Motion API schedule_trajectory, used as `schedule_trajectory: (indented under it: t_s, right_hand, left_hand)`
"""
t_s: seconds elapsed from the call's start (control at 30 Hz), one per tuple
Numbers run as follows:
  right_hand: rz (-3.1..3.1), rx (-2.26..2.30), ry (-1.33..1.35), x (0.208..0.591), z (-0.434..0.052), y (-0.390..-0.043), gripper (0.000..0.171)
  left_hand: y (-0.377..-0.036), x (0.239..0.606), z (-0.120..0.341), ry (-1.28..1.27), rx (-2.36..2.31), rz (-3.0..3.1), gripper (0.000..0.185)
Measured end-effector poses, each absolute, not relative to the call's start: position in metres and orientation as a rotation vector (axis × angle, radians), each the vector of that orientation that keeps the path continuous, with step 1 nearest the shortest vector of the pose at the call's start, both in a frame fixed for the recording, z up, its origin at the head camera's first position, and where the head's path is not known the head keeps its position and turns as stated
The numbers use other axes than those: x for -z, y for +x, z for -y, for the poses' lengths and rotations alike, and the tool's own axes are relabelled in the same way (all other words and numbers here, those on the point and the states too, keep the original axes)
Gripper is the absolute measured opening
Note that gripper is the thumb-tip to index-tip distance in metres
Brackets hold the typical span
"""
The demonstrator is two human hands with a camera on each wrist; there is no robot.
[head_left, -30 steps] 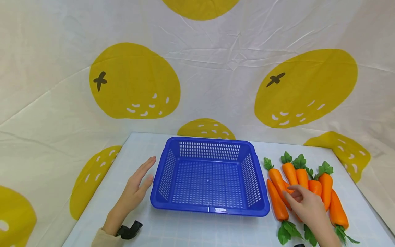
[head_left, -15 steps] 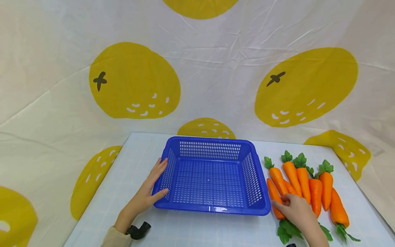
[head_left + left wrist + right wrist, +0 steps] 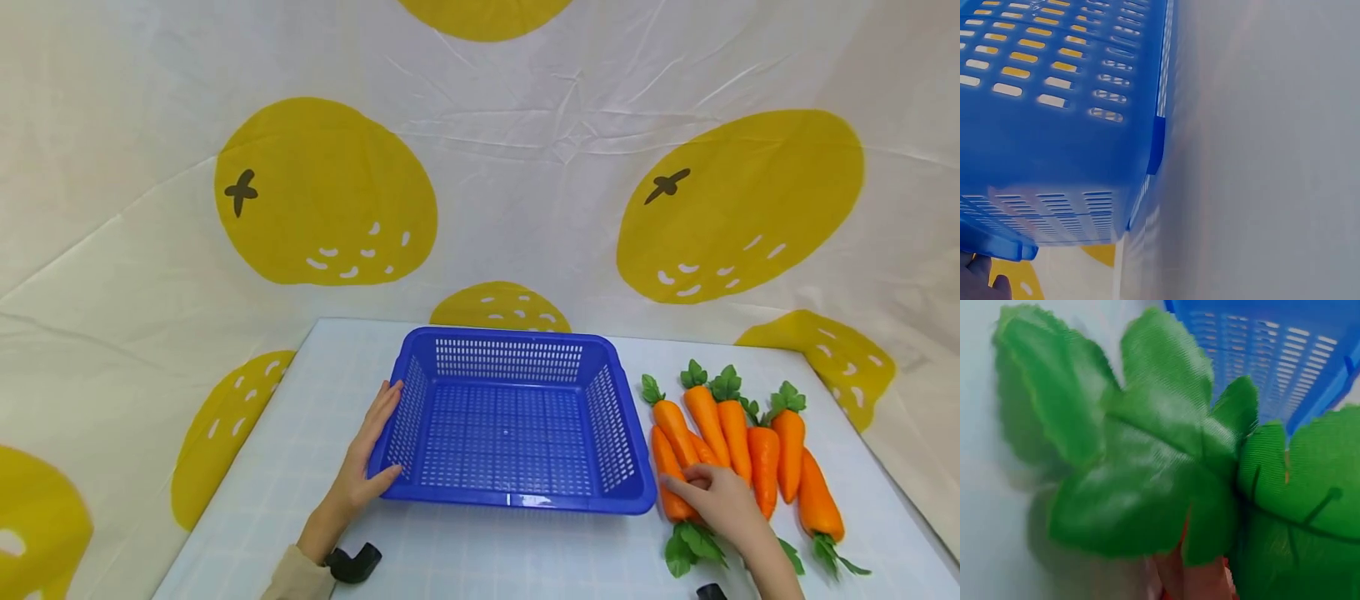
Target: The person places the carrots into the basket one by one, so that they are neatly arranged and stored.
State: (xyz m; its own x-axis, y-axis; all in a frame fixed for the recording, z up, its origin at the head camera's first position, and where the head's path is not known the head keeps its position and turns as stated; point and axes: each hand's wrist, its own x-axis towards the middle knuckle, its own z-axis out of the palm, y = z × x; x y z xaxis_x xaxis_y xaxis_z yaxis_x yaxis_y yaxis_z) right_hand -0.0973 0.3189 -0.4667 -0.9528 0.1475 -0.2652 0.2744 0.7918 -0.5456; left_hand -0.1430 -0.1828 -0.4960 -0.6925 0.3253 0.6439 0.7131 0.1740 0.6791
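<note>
A blue plastic basket (image 3: 480,497) with slotted walls stands on the table, nothing inside it. Along its left rim rests my left hand (image 3: 363,458), fingers fairly straight and thumb near the front corner; the left wrist view shows fingertips (image 3: 982,275) at the rim. My right hand (image 3: 722,500) pinches the leftmost orange carrot (image 3: 663,454) near its leafy end, thumb on its left side. That carrot's tip points away from me. Green leaves (image 3: 1141,475) fill much of the right wrist view and hide most of the fingers.
Several more carrots (image 3: 764,467) lie close together right of the basket, most with leaves toward the back. One carrot (image 3: 819,500) at the far right has its leaves toward me. Behind the white table (image 3: 465,558) hangs a cloth (image 3: 525,192) with yellow fruit prints.
My left hand has moved right from beside the basket onto its rim. My right hand has shifted left over the carrots and taken hold of the leftmost one.
</note>
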Motion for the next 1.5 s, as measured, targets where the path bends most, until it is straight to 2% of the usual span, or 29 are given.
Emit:
schedule_trajectory:
  t_s: [0.37, 0.63, 1.5]
  right_hand:
    - [-2.674, 1.089, 0.419, 0.449, -0.324, -0.097, 0.074]
    - [-2.644, 1.22, 0.436, 0.423, -0.321, -0.098, 0.076]
    - [-2.591, 1.632, 0.105, 0.341, -0.286, -0.131, 0.059]
  left_hand:
    - [-0.144, 0.502, 0.185, -0.997, 1.396, 2.081, 0.075]
    - [-0.143, 0.504, 0.182, -0.994, 1.373, 2.02, 0.07]
    - [-0.143, 0.504, 0.182, -0.944, 1.374, 2.034, 0.069]
